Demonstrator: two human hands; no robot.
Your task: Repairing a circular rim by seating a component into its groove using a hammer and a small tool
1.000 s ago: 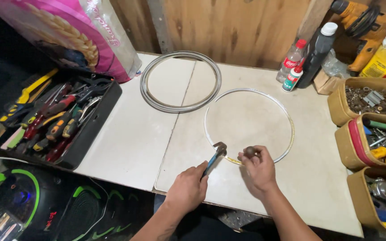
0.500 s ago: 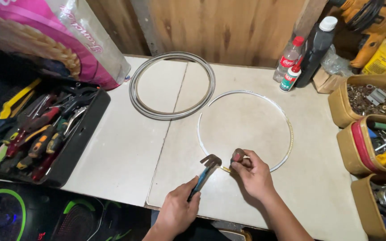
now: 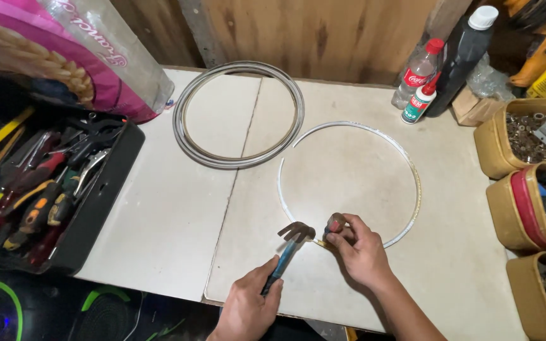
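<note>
Head view, looking down at my two hands over the near edge of the white table (image 3: 159, 221). My left hand (image 3: 248, 309) is wrapped shut around the blue handle of a small hammer (image 3: 289, 243), whose dark metal head sits just left of my other hand, close above the tabletop. My right hand (image 3: 361, 252) is curled, its fingertips (image 3: 339, 232) pinching a small red-topped tool (image 3: 334, 224) down against the near part of the thin white hoop (image 3: 412, 170). I cannot tell what kind of tool that is; most of it is hidden by my fingers. The hoop lies flat on the right half of the table, open at its upper left where the two ends do not meet.

Beyond it and to the left lies a coil of grey cable (image 3: 239, 113), wound in several turns, just beside the hoop. A black tray of pliers and screwdrivers (image 3: 52, 196) stands off the left edge. A pink printed sack (image 3: 52, 57) leans at the far left corner. At the far right stand a clear bottle with a red cap (image 3: 417, 72), a small white bottle (image 3: 419, 101) and a tall black bottle (image 3: 462, 53), close together. Yellowish tubs of screws and bits (image 3: 526, 136) line the right edge.
</note>
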